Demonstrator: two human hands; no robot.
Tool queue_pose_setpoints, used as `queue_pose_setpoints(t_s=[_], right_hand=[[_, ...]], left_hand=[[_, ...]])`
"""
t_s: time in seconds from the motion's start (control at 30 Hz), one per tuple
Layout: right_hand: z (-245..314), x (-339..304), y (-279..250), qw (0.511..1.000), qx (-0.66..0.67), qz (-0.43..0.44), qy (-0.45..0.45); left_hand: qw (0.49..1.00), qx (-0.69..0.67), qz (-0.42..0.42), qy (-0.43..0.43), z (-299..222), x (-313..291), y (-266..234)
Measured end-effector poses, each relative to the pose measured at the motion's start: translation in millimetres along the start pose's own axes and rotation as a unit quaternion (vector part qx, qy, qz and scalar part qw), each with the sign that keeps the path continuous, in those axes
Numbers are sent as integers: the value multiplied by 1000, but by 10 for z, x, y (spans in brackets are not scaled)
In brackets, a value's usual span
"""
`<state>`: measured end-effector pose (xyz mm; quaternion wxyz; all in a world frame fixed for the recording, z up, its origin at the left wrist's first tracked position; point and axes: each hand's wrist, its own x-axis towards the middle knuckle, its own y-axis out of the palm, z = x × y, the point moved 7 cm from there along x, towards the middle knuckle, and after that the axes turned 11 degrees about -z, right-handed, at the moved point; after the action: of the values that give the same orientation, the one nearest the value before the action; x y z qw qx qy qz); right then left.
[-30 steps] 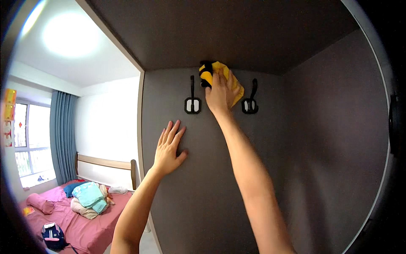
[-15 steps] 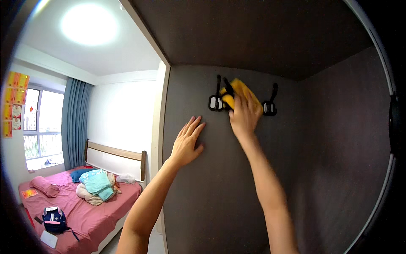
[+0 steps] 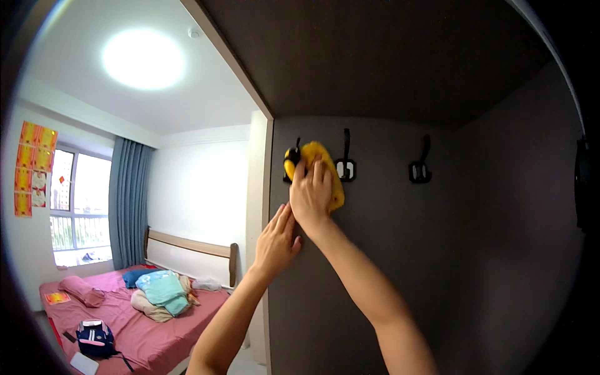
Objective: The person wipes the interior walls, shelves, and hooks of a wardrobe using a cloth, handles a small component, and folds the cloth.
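Note:
My right hand (image 3: 312, 199) presses a yellow fluffy wiping pad (image 3: 337, 195) with black parts against the upper left of a dark wooden panel (image 3: 369, 262). The pad covers most of one black hook, of which only the edges show at the left. Beside it on the panel hangs a second black hook (image 3: 345, 170) with a pale centre. A third black hook (image 3: 420, 172) is farther right. Just below my right hand, my left hand (image 3: 275, 242) lies with straight fingers on the panel near its left edge, holding nothing.
A dark board (image 3: 362, 62) closes the recess above, and a dark side wall (image 3: 512, 219) bounds it on the right. To the left, beyond the panel's pale edge (image 3: 270, 250), is a pink bed (image 3: 134, 312) with folded bedding (image 3: 164, 290) and a dark blue backpack (image 3: 95, 337).
My right hand has carried the yellow pad leftward across the hooks, uncovering the middle one. My hands are now close together. The whole view has shifted a little.

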<state>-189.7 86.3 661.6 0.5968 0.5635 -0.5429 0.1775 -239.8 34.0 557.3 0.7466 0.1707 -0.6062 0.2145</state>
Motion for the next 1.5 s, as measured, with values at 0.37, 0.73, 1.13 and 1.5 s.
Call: queue_pose_setpoints(t_s=[0.37,0.73,1.13,1.5], right_hand=[[215,621,494,990,138,19,-38],[331,407,463,935,301,102,-156],[355,47,269,980,182,64,-58],[-95,-242,-174,982,188,-6,-24]], left_hand=[[999,9,38,28,3,-84,-78],[998,-52,-7,30,71,-113,-262],[993,42,-90,68,259,-645,-912],[994,8,-77,76,-95,-542,-748]])
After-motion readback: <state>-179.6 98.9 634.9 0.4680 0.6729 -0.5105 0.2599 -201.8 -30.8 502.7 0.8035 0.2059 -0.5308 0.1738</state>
